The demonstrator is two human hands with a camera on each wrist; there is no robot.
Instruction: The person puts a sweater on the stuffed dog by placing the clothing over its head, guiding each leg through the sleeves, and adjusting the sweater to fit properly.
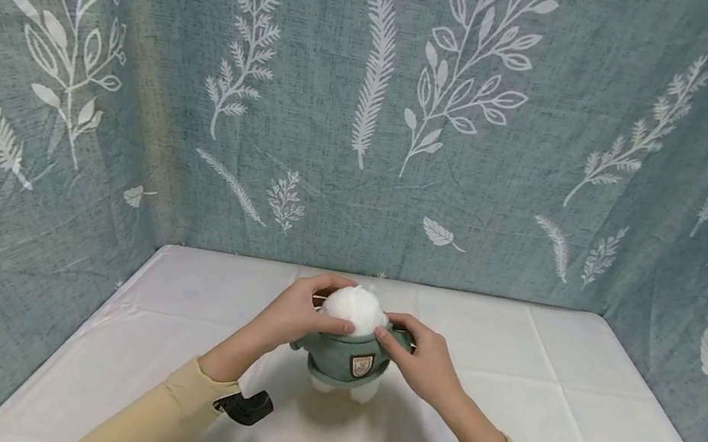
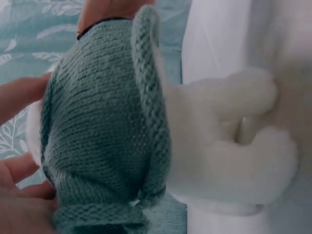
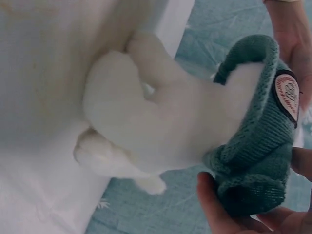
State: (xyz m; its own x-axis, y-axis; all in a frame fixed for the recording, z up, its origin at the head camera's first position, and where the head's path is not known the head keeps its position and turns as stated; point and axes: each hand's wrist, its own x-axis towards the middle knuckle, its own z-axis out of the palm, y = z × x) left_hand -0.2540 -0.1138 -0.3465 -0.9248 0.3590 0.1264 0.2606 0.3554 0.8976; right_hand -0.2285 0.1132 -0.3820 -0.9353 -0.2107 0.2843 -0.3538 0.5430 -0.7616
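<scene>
- 1 plush toy (image 1: 354, 306), 1 sweater (image 1: 333, 355), 1 badge (image 1: 361, 365), 2 hands, 1 table (image 1: 209, 299).
- Toy: white, fluffy, stubby legs. Sweater: green knit, rolled hem, dark-edged badge.
- Toy's over the table, toward its far edge; can't tell if feet touch.
- Left hand (image 1: 292, 313) grips sweater at collar, right hand (image 1: 430, 363) grips its shoulder.
- Badge print unreadable; left fingertips partly hidden behind toy.

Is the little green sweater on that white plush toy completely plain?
No, the head view shows a badge with a dark border and a pale middle on the green sweater.
</scene>
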